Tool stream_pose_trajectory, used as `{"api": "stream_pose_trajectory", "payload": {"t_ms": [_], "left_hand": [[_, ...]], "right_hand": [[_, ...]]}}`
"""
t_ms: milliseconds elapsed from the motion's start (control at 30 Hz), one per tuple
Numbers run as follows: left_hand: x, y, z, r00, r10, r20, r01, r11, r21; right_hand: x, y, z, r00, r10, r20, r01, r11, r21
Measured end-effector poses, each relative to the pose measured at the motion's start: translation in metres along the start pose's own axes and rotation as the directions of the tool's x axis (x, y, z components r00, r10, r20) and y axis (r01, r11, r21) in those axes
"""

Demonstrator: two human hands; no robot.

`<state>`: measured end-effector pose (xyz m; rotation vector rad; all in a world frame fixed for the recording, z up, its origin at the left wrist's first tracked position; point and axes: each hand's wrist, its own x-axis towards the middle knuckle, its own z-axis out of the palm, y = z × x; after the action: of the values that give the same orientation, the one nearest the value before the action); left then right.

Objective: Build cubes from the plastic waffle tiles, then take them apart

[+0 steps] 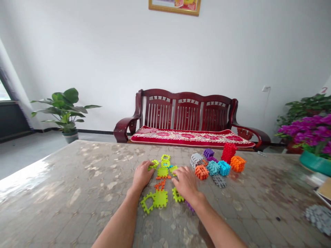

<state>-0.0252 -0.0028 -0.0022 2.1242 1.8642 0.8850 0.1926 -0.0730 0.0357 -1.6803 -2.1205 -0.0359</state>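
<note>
Several flat, notched interlocking tiles lie on the table in front of me. My left hand [143, 175] is closed at the left, its fingertips on a lime green tile [154, 164]. My right hand [186, 183] has curled fingers at another lime green tile [173, 169]. Between the hands are a lime tile [162, 172], a lime tile with a small blue part [165, 164] and orange pieces [160, 185]. Nearer to me lie a solid lime square [161, 198], a lime frame tile [148, 203] and another open lime tile [178, 195]. A purple piece [189, 206] is partly hidden under my right forearm.
Stacks of tiles stand to the right: red [229, 153], orange [238, 163], blue [223, 167] and grey [196, 160]. More grey tiles [318, 218] lie at the right edge, near a teal flowerpot [315, 163]. A wooden bench [187, 112] stands behind the table [98, 196].
</note>
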Motion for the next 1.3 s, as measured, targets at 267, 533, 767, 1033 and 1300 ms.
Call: {"api": "stream_pose_trajectory", "payload": {"t_ms": [267,533,767,1033,1300], "left_hand": [[0.000,0.001,-0.001,1.000,-0.012,0.015,0.013,1.000,-0.010],[-0.001,0.003,0.000,0.999,-0.018,0.032,0.018,1.000,-0.005],[-0.009,0.007,-0.004,0.995,0.032,0.090,-0.035,0.999,0.037],[-0.016,0.002,-0.001,0.993,0.092,0.077,-0.095,0.995,0.042],[-0.018,0.008,-0.005,0.991,0.123,-0.047,-0.127,0.988,-0.088]], "right_hand": [[0.011,-0.018,0.015,0.999,0.003,0.043,-0.001,0.998,-0.056],[0.012,-0.015,0.016,0.996,0.046,0.079,-0.040,0.996,-0.079],[-0.001,-0.013,0.009,0.975,-0.187,0.118,0.171,0.976,0.136],[0.003,-0.020,0.007,0.966,-0.179,0.184,0.179,0.984,0.014],[0.004,-0.009,0.011,0.997,-0.015,0.072,0.024,0.993,-0.114]]}}
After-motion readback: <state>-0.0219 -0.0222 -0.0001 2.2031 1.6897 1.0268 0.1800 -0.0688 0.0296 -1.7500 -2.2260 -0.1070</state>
